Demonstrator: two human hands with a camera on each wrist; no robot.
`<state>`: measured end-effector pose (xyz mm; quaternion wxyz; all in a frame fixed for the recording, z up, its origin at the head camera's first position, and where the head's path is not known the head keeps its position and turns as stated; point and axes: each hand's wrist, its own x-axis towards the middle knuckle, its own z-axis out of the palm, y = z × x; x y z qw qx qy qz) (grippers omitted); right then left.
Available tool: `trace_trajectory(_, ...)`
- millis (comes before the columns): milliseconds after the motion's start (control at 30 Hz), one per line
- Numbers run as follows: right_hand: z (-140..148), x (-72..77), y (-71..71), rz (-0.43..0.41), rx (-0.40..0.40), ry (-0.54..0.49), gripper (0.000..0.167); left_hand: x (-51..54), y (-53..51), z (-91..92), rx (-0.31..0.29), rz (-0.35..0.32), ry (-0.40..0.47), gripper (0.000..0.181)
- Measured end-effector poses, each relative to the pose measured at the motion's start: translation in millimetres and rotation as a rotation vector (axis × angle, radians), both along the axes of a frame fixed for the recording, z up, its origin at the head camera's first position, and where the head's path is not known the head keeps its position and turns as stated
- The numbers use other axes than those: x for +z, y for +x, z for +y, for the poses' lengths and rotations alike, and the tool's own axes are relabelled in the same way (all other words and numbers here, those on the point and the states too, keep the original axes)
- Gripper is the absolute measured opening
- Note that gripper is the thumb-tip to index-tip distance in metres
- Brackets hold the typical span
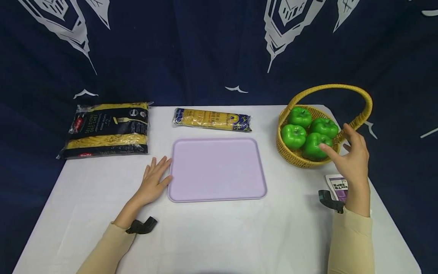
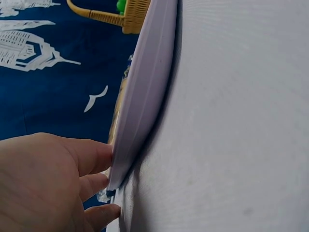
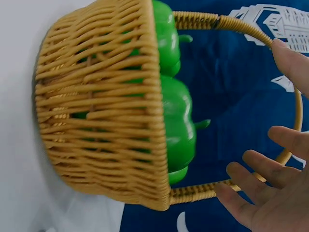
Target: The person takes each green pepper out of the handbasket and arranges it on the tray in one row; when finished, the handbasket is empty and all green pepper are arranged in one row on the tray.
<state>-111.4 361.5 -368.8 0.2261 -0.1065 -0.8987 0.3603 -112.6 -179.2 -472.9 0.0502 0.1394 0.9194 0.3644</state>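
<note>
My left hand lies at the left edge of a lilac tray, fingers stretched out; in the left wrist view its fingertips touch the tray's rim. At the right, my right hand is spread beside a yellow wicker basket with a tall handle. Several green bell peppers sit in the basket. The right thumb hovers near the front pepper. In the right wrist view the fingers are parted around a gap, holding nothing.
A black-and-yellow pasta bag lies at the back left. A long noodle packet rests behind the tray. Partly under the right forearm in view is a white and purple packet. A dark blue patterned curtain hangs behind the white table.
</note>
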Motion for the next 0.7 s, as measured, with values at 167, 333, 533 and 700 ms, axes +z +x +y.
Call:
trace_trajectory(167, 4.5, -6.5, -3.5, -0.061, -0.013, -0.027, 0.083, -1.3, 0.0, -0.6, -0.002, 0.007, -0.005, 0.058)
trace_trajectory(333, 8.5, -14.6, -8.0, -0.123, -0.021, -0.045, 0.085, -1.9, 0.0, -0.2, -0.002, 0.006, -0.005, 0.058)
trace_trajectory(533, 11.0, -23.5, -11.7, -0.182, -0.021, -0.06, 0.085, -1.3, -0.4, 1.3, 0.0, 0.005, -0.009, 0.059)
trace_trajectory(700, 11.5, -28.4, -14.4, -0.19, 0.002, -0.03, 0.085, -1.8, -0.2, 1.3, 0.006, -0.002, -0.007, 0.059)
